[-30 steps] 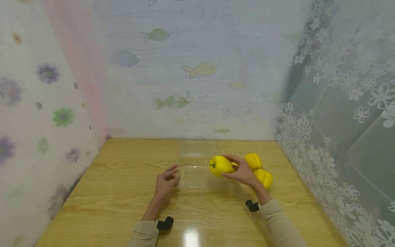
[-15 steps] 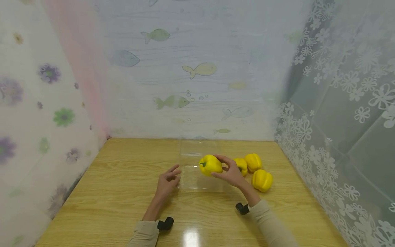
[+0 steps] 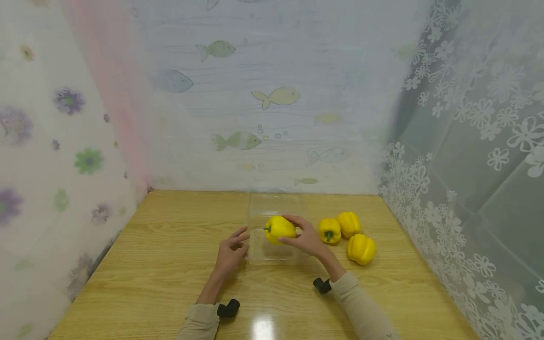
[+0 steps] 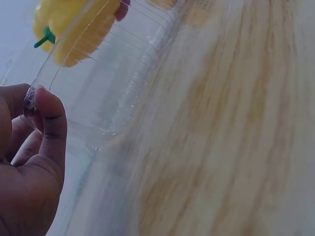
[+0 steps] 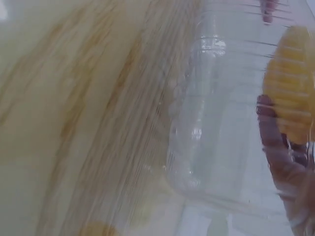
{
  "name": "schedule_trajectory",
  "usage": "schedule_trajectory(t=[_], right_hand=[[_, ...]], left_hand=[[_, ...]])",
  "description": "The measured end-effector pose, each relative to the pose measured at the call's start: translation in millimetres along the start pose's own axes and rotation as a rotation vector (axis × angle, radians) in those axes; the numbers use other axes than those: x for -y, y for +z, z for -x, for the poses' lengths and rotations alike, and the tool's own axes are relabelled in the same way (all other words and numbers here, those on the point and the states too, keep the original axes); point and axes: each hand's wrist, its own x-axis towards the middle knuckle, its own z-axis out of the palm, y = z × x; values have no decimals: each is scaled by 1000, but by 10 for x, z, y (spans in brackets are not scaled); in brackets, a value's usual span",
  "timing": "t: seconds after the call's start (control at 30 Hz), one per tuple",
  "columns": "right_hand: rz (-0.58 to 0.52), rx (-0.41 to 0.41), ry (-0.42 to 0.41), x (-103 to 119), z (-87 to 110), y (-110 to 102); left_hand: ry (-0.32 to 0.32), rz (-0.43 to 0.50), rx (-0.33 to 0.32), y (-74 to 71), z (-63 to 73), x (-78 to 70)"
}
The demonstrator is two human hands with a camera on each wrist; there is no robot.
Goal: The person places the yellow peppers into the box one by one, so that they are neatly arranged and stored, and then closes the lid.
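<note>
Head view: two beige sleeves [image 3: 361, 307] extended over a wooden table [image 3: 182, 215], a black device [image 3: 228, 308] at each cuff. The left hand [image 3: 229, 252] pinched the left edge of a clear box [image 3: 262, 254] between thumb and fingers, as the left wrist view showed. Across from it, the right hand [image 3: 307, 238], thumb and fingers partly spread, gripped a yellow pepper [image 3: 279, 230]. That pepper was over the box, its green stem pointing left; whether they touched could not be told. Farther right, three loose peppers [image 3: 348, 225] sat close together. Behind the table hung a pale fish-print backdrop [image 3: 278, 96].
</note>
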Motion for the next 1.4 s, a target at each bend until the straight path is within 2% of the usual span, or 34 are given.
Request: schedule_trajectory(t=[0.33, 0.53, 0.77, 0.87, 1.07, 1.4], right_hand=[[153, -21, 8, -49, -164, 126], [155, -34, 32, -77, -271, 207], [203, -8, 51, -74, -364, 265], [200, -1, 73, -63, -392, 279], [159, 49, 62, -145, -407, 311], [38, 37, 106, -206, -369, 323]], left_hand=[[-24, 12, -1, -6, -21, 39], [-18, 27, 8, -8, -15, 33], [-14, 9, 6, -10, -16, 42], [-18, -23, 0, -11, -19, 41], [-25, -75, -1, 0, -20, 30], [-7, -55, 10, 7, 0, 15]])
